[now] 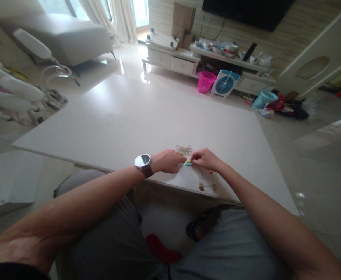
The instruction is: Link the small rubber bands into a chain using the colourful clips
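Both hands, left (169,161) and right (205,158), pinch 1 small colourful piece (189,163) (rings (184,149) beside); joining underway, next needs fine alignment.

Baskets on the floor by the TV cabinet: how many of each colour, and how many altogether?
Pink basket: 1
Teal basket: 1
Total: 2
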A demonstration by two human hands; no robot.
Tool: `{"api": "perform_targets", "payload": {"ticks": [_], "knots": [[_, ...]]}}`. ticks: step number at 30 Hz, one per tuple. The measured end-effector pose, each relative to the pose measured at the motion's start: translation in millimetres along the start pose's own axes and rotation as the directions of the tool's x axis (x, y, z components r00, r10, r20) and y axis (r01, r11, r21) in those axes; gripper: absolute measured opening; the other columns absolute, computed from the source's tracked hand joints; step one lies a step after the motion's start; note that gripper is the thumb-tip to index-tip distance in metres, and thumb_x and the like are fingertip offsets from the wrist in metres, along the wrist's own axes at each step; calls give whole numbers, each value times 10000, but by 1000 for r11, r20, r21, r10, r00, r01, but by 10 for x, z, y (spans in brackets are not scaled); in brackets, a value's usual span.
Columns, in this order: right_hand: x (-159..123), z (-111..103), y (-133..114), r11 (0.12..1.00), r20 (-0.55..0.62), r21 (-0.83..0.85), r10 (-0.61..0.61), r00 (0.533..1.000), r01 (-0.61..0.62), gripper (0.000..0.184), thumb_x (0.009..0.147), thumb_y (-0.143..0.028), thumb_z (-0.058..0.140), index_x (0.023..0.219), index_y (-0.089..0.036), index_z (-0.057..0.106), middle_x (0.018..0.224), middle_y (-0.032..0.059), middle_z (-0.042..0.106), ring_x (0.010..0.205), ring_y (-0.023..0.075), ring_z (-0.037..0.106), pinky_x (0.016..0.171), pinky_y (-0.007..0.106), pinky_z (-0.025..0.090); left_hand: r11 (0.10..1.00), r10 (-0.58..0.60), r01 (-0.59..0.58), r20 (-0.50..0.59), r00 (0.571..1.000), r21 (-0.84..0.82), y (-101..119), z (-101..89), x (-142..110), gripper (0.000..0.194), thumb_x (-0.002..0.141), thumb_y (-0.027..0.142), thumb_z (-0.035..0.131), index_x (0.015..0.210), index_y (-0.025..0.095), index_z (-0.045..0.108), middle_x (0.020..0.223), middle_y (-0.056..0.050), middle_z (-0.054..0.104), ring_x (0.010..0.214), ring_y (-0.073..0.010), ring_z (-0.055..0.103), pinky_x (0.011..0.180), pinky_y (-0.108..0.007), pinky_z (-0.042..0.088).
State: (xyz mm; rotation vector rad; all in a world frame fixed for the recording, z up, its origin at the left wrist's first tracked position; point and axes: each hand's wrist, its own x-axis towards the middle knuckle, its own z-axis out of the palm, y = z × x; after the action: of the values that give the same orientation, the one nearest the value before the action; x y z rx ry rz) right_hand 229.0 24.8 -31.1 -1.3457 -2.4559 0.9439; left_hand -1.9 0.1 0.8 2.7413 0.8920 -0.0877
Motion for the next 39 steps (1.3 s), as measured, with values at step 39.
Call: {"api": "perform_targets", "payload": {"ticks": [39], "knots": [[-567,-320,154,846,119,-524,192,974,-102,91,665,-186,703,649,-247,769,669,50,716,580,169,588,524,272,329,1000,10,-10,-22,1000,-14,-13,16,30,169,791,263,540,928,221,630,918,-54,698,771,-200,635,667,-306,432]]}}
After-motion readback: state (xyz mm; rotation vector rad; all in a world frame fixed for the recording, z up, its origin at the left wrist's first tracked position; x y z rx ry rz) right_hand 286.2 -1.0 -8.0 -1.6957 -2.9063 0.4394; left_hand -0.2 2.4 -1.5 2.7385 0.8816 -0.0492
